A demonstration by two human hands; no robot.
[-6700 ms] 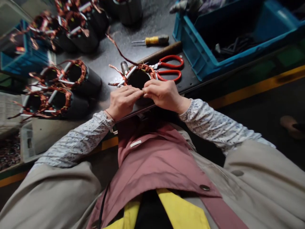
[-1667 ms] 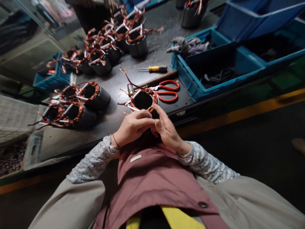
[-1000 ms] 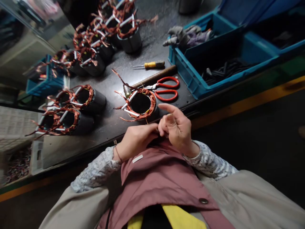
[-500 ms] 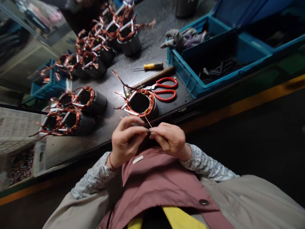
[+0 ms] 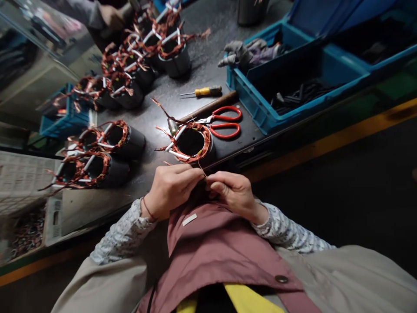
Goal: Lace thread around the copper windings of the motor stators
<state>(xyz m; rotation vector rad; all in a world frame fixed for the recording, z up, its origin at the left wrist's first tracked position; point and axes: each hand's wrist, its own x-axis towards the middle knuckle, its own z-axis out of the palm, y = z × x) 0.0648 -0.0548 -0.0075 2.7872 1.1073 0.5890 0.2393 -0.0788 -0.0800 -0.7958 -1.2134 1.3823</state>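
A motor stator point(image 5: 208, 145) with copper windings and white sleeves stands near the bench edge. From its near rim a thin cord point(image 5: 201, 166) runs down to my fingers. My left hand point(image 5: 174, 184) is closed in a pinch at the cord's end. Facing it, my right hand point(image 5: 231, 191) pinches at the same spot, thumb against forefinger; the fingertips of both hands nearly meet. Just behind the stator lie red-handled scissors point(image 5: 227, 114), their blades partly hidden by it. A hammer point(image 5: 208, 107) and a yellow-and-black screwdriver point(image 5: 206, 91) rest beyond.
More stators point(image 5: 130, 141) stand in groups at the left and back. Blue bins point(image 5: 267, 117) at the right hold dark pieces, with grey gloves point(image 5: 243, 54) over one rim. Another person's hand point(image 5: 112, 17) is at the far left. A pale crate point(image 5: 28, 176) sits at left.
My left hand has turned, its fingers folding closer over the cord, and both hands sit slightly lower. The other person's hand has come into view at the back.
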